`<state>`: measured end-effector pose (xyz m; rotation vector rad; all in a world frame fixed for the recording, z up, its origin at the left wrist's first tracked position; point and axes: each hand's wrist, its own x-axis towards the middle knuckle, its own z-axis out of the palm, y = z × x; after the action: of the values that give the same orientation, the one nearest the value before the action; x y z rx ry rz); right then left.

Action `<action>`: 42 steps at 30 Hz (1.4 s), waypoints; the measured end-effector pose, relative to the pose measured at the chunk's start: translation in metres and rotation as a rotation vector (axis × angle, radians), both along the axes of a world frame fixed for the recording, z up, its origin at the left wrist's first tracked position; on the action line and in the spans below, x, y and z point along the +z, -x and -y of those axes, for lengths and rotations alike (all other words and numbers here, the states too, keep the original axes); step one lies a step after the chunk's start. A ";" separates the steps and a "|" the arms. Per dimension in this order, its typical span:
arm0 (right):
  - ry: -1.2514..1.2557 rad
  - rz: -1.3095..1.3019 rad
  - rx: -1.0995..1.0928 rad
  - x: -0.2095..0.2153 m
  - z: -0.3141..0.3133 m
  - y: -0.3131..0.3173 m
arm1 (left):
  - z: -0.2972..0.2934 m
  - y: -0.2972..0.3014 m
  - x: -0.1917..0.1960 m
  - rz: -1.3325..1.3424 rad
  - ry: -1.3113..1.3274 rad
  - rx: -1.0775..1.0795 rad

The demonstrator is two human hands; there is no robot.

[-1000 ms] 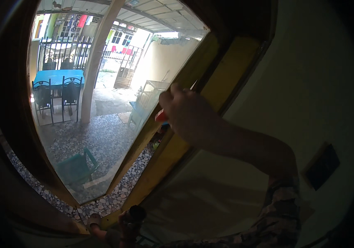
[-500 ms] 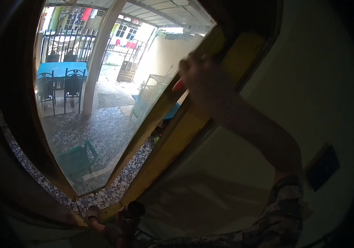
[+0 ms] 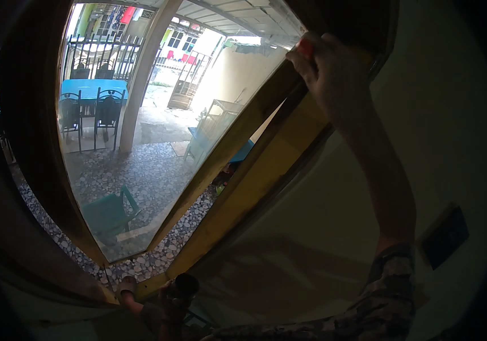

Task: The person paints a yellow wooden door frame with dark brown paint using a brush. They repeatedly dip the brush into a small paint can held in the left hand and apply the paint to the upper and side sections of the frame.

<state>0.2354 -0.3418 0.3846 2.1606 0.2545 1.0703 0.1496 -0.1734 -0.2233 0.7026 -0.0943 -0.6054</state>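
Observation:
High on the right, my right hand (image 3: 327,62) is closed around a small orange-red thing (image 3: 306,49) whose kind I cannot make out. It is at the upper part of the yellowish-brown wooden frame (image 3: 266,187) beside a glass pane (image 3: 141,165) in a wooden surround. At the bottom, in deep shade, my left hand (image 3: 166,294) seems closed on a dark, round-ended thing (image 3: 186,285). A bare limb end (image 3: 126,286), hand or foot I cannot tell, rests by the frame's lower corner.
A pebble-patterned floor (image 3: 175,250) shows through the gap beside the pane. Through the glass appear a green plastic chair (image 3: 110,213), a blue-topped table (image 3: 93,88) with dark metal chairs, and a pillar (image 3: 141,85). A dark rectangular thing (image 3: 445,236) is on the wall at right.
My right hand has moved up and to the right along the frame with the orange-red thing. The view has shifted slightly, while my left hand stays nearly where it was.

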 end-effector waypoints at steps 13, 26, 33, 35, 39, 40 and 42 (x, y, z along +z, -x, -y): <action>-0.269 -0.455 0.031 -0.097 0.008 -0.020 | -0.016 -0.001 0.037 -0.519 0.420 0.013; 0.473 -0.160 -0.313 -0.138 -0.001 -0.009 | -0.015 0.011 0.017 0.581 -0.378 0.335; -0.411 -0.572 -0.099 -0.161 -0.007 -0.020 | -0.023 0.011 0.022 0.678 -0.400 0.401; -0.389 -0.446 0.027 -0.118 0.001 -0.024 | -0.025 0.010 0.024 0.704 -0.455 0.460; -0.299 -0.204 -0.009 -0.056 0.006 -0.014 | -0.024 0.008 0.026 0.792 -0.554 0.517; -0.252 -0.156 -0.036 -0.050 0.001 -0.013 | -0.023 0.007 0.022 0.714 -0.511 0.469; -0.108 -0.161 -0.023 -0.062 -0.013 -0.012 | -0.021 0.008 0.011 0.556 -0.424 0.372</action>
<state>0.2475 -0.3285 0.3221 2.3452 0.2501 0.9171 0.1411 -0.1529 -0.2124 1.2561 -0.3485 -0.0535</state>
